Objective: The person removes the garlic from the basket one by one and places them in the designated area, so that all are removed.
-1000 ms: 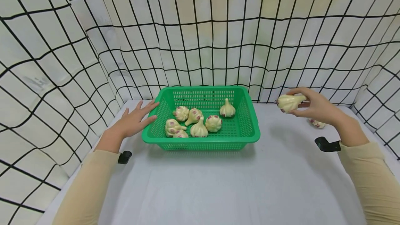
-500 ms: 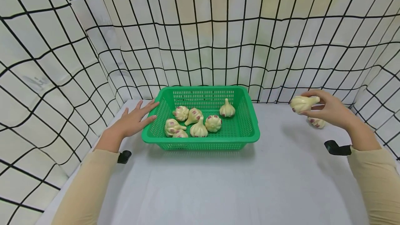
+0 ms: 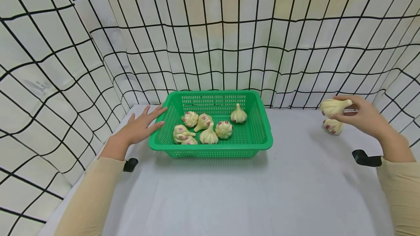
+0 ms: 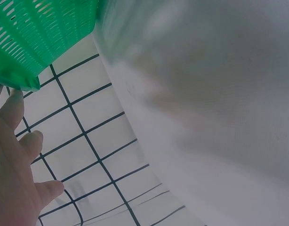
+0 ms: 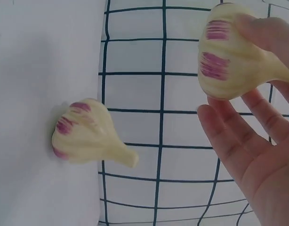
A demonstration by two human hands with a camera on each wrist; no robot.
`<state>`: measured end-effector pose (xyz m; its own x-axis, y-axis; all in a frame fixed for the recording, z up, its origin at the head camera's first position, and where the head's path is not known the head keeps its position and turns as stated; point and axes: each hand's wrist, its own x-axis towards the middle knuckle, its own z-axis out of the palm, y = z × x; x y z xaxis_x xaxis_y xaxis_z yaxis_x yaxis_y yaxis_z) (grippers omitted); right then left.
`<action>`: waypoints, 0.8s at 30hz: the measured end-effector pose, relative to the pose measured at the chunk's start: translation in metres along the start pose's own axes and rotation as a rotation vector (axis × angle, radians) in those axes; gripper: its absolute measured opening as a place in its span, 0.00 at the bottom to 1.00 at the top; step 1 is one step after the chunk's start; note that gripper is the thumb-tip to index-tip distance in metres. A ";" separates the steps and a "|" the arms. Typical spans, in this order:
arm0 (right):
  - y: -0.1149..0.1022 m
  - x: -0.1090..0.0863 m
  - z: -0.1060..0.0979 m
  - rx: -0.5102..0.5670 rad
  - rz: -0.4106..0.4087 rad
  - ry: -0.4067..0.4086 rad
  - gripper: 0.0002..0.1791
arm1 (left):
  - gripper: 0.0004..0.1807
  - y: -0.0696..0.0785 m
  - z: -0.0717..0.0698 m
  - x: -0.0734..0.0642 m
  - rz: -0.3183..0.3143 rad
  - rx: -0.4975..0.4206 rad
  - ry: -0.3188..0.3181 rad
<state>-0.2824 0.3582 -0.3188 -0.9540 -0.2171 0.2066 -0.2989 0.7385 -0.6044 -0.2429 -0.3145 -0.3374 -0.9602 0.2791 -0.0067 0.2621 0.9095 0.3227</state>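
At the right of the head view, my right hand (image 3: 364, 115) pinches a garlic bulb (image 3: 333, 107) between thumb and fingers, held above the table. The right wrist view shows this held garlic bulb (image 5: 234, 52) with purple streaks, its stem toward the palm. A second garlic bulb (image 5: 88, 134) lies on the table just below. My left hand (image 3: 136, 128) is spread with straight fingers touching the left rim of the green basket (image 3: 210, 147). Inside the basket lie several garlic bulbs (image 3: 224, 129), most of them toward its left; one garlic bulb (image 3: 238, 113) stands apart at the right.
Black netting (image 3: 223, 50) over white sheeting rises behind the table and along both sides. White cloth covers the table (image 3: 210, 196). A black camera mount (image 3: 365, 158) sticks out from the right wrist, and another mount (image 3: 130, 164) from the left.
My right hand has moved to the right with the garlic bulb in its grip, from nearer the basket to above the bulb on the table. The left hand and basket have hardly moved.
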 end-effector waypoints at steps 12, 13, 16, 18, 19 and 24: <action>0.016 -0.009 -0.007 -0.090 0.085 0.104 0.40 | 0.38 0.001 0.000 0.001 -0.004 0.000 0.000; 0.017 -0.009 -0.007 -0.098 0.088 0.116 0.39 | 0.38 0.001 0.000 0.001 -0.005 0.000 0.000; 0.023 -0.010 -0.008 -0.121 0.103 0.147 0.38 | 0.38 0.001 0.001 0.001 -0.006 -0.005 -0.001; 0.026 -0.011 -0.009 -0.136 0.112 0.171 0.38 | 0.38 0.001 0.001 0.001 -0.007 -0.008 -0.003; 0.028 -0.011 -0.009 -0.142 0.113 0.185 0.37 | 0.38 0.001 0.001 0.000 -0.007 -0.009 -0.003; 0.037 -0.014 -0.011 -0.161 0.120 0.246 0.35 | 0.38 0.001 0.000 0.000 -0.005 -0.007 0.000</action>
<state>-0.2801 0.3957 -0.3358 -0.9427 0.0239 0.3327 -0.1586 0.8453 -0.5102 -0.2428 -0.3137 -0.3372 -0.9615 0.2749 -0.0080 0.2570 0.9085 0.3294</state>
